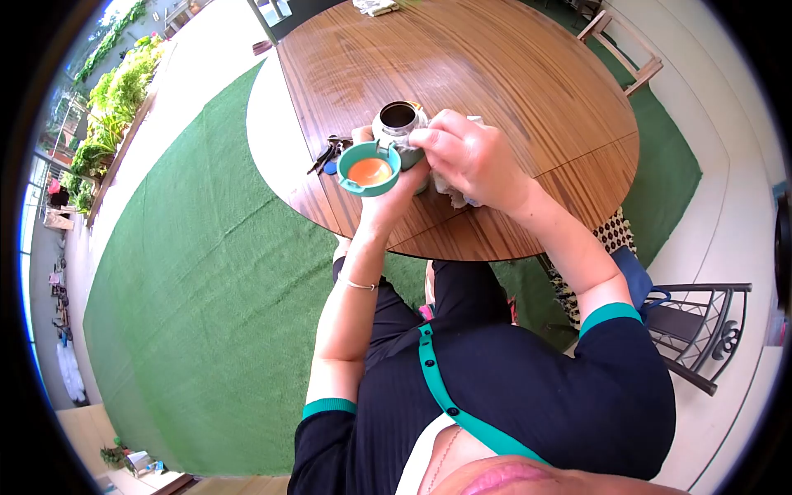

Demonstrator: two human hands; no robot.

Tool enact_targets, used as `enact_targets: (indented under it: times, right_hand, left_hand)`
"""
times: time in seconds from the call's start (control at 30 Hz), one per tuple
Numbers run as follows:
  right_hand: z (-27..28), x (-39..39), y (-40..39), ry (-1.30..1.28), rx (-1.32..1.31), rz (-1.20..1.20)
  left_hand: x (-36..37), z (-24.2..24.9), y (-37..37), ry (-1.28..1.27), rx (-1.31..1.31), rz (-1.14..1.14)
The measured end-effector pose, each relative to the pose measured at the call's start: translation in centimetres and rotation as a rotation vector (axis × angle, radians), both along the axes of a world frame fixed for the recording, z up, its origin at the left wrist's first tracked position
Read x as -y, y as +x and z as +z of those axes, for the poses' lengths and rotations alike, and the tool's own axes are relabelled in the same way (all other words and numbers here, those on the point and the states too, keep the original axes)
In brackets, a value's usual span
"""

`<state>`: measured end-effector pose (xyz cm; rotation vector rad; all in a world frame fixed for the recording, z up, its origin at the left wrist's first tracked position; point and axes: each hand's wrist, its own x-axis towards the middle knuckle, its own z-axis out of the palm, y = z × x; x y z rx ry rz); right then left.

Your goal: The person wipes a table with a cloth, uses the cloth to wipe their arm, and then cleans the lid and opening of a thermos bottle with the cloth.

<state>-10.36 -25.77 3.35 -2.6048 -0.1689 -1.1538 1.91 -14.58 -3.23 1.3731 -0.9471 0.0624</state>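
The person is wiping a small metal flask with a dark open mouth [399, 117], held just above the near edge of the round brown wooden table [511, 74]. The left hand [394, 177] is wrapped around the flask's body from below, and the flask's round teal flip lid with an orange inner seal [370, 170] hangs open to the left of it. The right hand [470, 157] is closed over a crumpled white cloth [452, 191] and presses it against the flask's right side. To my eye the wipe goes best if the left hand keeps the flask upright, since the mouth is uncovered, and turns it a little while the cloth works round the rim and hinge; whether anything is inside I cannot tell. A bunch of dark keys with a blue tag [327, 154] lies on the table just left of the lid, near the edge, so a swing of the lid that way could catch it. The middle and far side of the table offer plenty of room, with only a pale folded item [375, 7] at the far edge; a black metal chair [701, 326] stands to the person's right.
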Motion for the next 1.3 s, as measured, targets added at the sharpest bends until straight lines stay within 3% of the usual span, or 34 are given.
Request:
enact_targets:
  times: [0.1,0.2,0.23,0.3,0.43,0.63,0.7,0.77,0.83,0.87,0.93,1.0,1.17,1.23,1.3]
  right_hand:
    - [-1.8,2.1,0.4,0.128,0.083,-0.072]
    - [-2.6,0.4,0.7,0.546,0.239,-0.086]
    - [-1.7,-1.4,0.6,0.565,0.241,-0.063]
    - [-2.6,-2.0,1.9,0.217,0.313,0.094]
    - [-4.1,-1.6,2.1,0.115,0.27,0.084]
    - [-4.1,-0.4,2.0,0.45,0.28,0.172]
    - [-3.5,-0.4,1.6,0.552,0.289,0.167]
    - [-2.5,-0.9,0.7,0.819,0.197,0.149]
    - [-3.3,-1.1,1.1,0.717,0.268,0.155]
    - [-3.7,-1.4,1.3,0.638,0.303,0.156]
    - [-4.3,-1.8,1.5,0.499,0.362,0.151]
    - [-4.7,-1.9,1.5,0.498,0.378,0.125]
    - [-6.0,-2.4,0.9,0.478,0.341,0.037]
    - [-7.1,-3.0,0.3,0.464,0.094,-0.077]
    - [-7.4,-3.0,-0.1,0.505,0.05,-0.066]
  left_hand:
    - [-0.6,0.6,0.4,0.071,0.065,0.031]
    - [-0.2,0.9,0.0,0.032,-0.032,-0.064]
    - [0.0,0.6,0.2,0.019,0.001,-0.028]
    - [0.3,-0.1,1.1,0.005,0.027,-0.041]
    - [-0.2,-0.9,1.5,0.07,0.045,-0.036]
    - [0.9,-1.8,2.7,0.267,0.061,0.014]
    - [1.2,-1.8,2.7,0.22,0.043,-0.005]
    - [0.9,-1.2,2.2,0.204,0.037,-0.013]
    - [-0.2,-0.6,1.7,0.18,-0.298,-0.197]
    - [-0.4,-1.3,2.4,0.214,-0.315,-0.211]
    - [-1.8,-0.3,2.4,0.317,-0.312,-0.237]
    - [-3.5,0.2,3.0,0.454,-0.292,-0.333]
    - [-4.1,-0.1,3.9,0.585,-0.206,-0.29]
    - [-3.5,0.6,3.5,0.513,-0.136,-0.286]
    - [-3.6,1.0,3.1,0.598,0.019,-0.189]
